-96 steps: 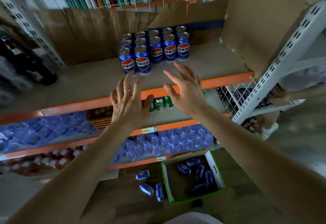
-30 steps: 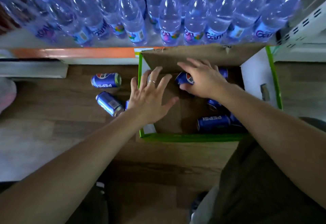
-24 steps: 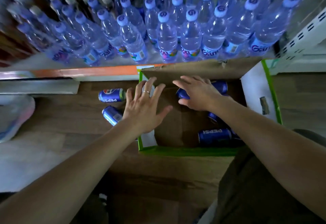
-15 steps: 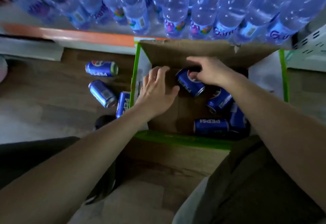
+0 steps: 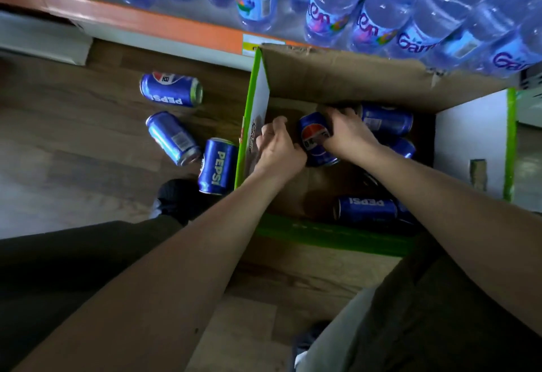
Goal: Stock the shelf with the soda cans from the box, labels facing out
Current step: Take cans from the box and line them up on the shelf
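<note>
Soda can (image 5: 316, 140) in R hand (image 5: 347, 137) grip near box (image 5: 254, 113) L wall (L hand (image 5: 278, 149) curled, grip unclear).

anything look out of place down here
Yes: three soda cans lie on their sides on the wooden floor, left of the box rather than in it. The box's cardboard flap looks torn along its edge.

Cardboard box (image 5: 352, 78) open at top; bare floor of box between the Pepsi cans (image 5: 366, 210) leaves room. Upright rear flap and water bottles (image 5: 366, 14) overhang the far side. Three loose cans (image 5: 217, 166) crowd the box's left wall outside.
</note>
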